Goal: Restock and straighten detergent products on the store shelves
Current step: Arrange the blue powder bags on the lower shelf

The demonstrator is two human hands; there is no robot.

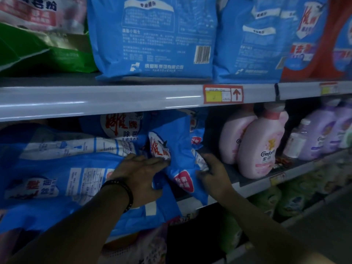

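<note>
From the head camera, the job looks partly done. On the upper shelf point(114, 98) the blue detergent bags point(152, 39) stand upright in a row, though they show their backs. On the middle shelf point(236, 176) the slumped blue bag point(181, 161) leans crookedly, its lower corner hanging past the front lip, and the flat bags point(62, 168) to its left lie piled. The left hand point(141, 174) presses open against the slumped bag's left face; the right hand point(211, 172) grips its right edge. Both hands hold it between them. Room is tight above, under the upper shelf's rail. To the right a bare strip separates the bag from the pink softener bottles point(261, 145), so I judge that it can be stood up there without touching them.
</note>
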